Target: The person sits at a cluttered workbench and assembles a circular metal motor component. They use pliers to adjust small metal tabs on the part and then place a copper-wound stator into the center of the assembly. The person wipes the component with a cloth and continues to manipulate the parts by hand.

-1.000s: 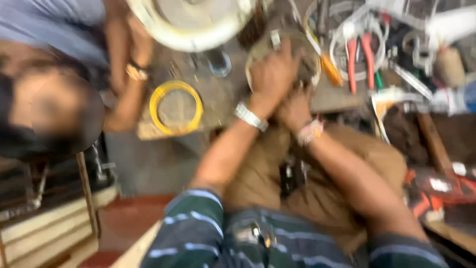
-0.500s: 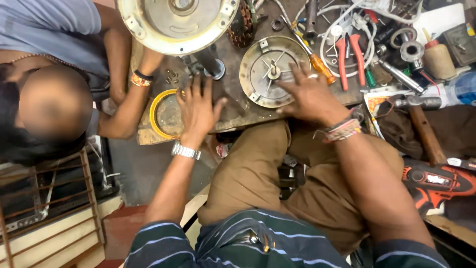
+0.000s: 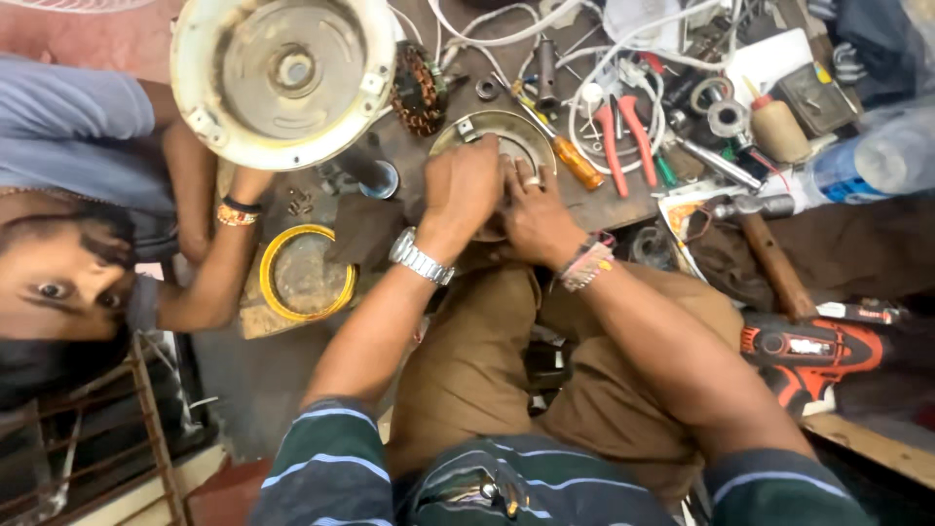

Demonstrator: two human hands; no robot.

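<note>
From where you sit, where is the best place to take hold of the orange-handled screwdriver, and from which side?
Probably by the orange handle: it is thick, bare and points toward you. Its thin shaft runs up-left, close along the round metal plate that your left hand and right hand cover. Come from the right, where only the red pliers lie near.

Round grey metal motor cover (image 3: 506, 131): both hands (image 3: 466, 190) are hiding its lower half; clear plastic bottle (image 3: 881, 156) is running off right edge.

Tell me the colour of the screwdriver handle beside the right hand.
Orange; the screwdriver lies just past the right hand, clearest in the head view.
</note>
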